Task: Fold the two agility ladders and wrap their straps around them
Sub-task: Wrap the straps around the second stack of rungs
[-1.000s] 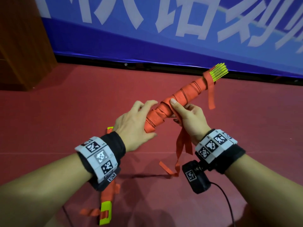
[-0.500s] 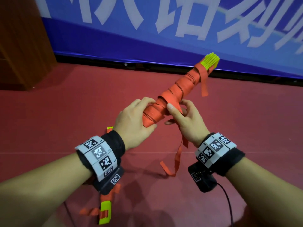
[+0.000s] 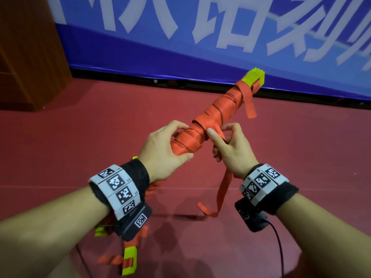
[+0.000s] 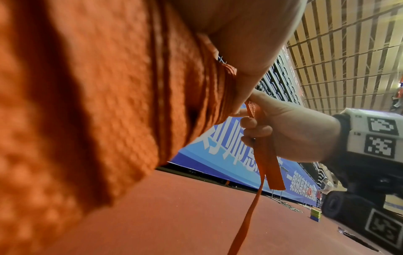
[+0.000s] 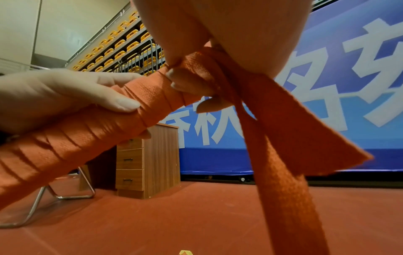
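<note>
Agility ladder (image 3: 208, 121) bundle looked light and stiff inside, left hand (image 3: 162, 151) wrapped round its 7 o'clock end, right hand (image 3: 230, 151) pinching the floppy strap (image 3: 222, 189).

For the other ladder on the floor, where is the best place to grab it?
Probably a yellow rung, from above: it looks stiff and lies flat on the floor, while its orange straps look limp. The left arm hides much of it.

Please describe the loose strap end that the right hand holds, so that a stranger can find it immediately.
Find the orange wrapped ladder bundle held above the red floor. Below its near end, the right hand pinches a flat orange strap. Unlike the wound turns, it hangs free.
</note>
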